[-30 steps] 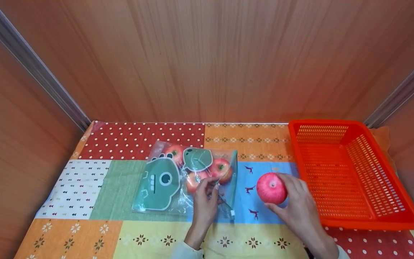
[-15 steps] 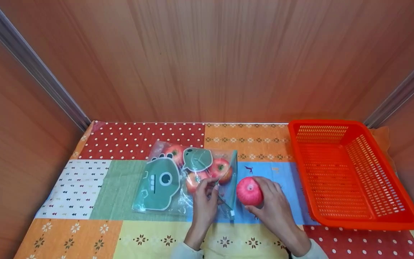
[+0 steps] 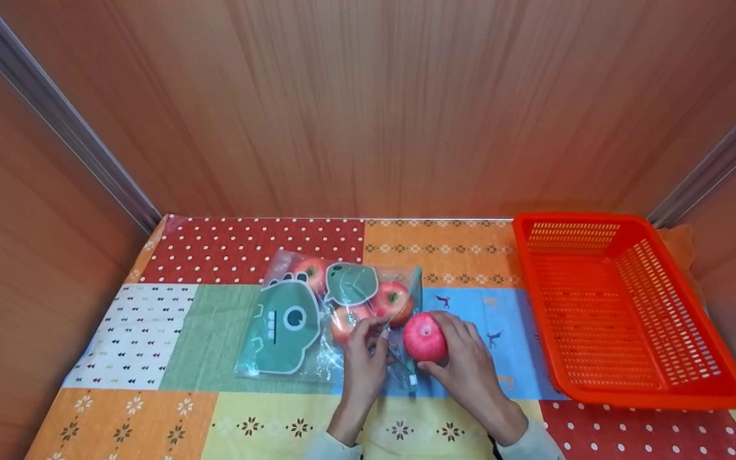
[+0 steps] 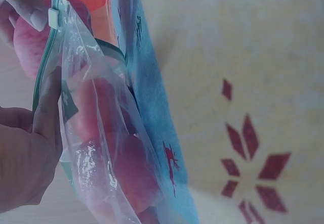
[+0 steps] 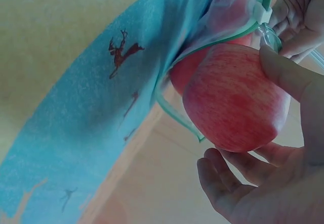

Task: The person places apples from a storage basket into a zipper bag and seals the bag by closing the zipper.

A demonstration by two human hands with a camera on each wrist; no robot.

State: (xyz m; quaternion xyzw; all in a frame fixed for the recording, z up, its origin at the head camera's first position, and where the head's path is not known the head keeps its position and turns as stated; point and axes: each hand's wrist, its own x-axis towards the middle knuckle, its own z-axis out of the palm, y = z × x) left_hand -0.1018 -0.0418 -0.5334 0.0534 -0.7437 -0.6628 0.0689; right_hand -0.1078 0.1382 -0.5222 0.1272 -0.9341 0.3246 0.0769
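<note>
A clear zip bag (image 3: 314, 364) printed with a green dinosaur lies on the cloth, several red apples (image 3: 392, 299) inside it. My left hand (image 3: 366, 364) pinches the upper edge of the bag's mouth and lifts it; in the left wrist view the green zip strip (image 4: 44, 64) with its white slider (image 4: 53, 18) gapes beside the fingers. My right hand (image 3: 470, 367) grips another red apple (image 3: 424, 337) between thumb and fingers, right at the bag's opening. In the right wrist view that apple (image 5: 235, 97) overlaps the green-edged mouth, with a bagged apple behind it.
An orange-red plastic basket (image 3: 652, 397) with perforated sides stands at the right. A patchwork-patterned cloth (image 3: 131, 415) covers the table. Wood-grain panels (image 3: 368, 108) rise at the back and on both sides.
My right hand has carried the apple leftward from near the basket to the mouth of the bag. My left hand and the bag have stayed in place.
</note>
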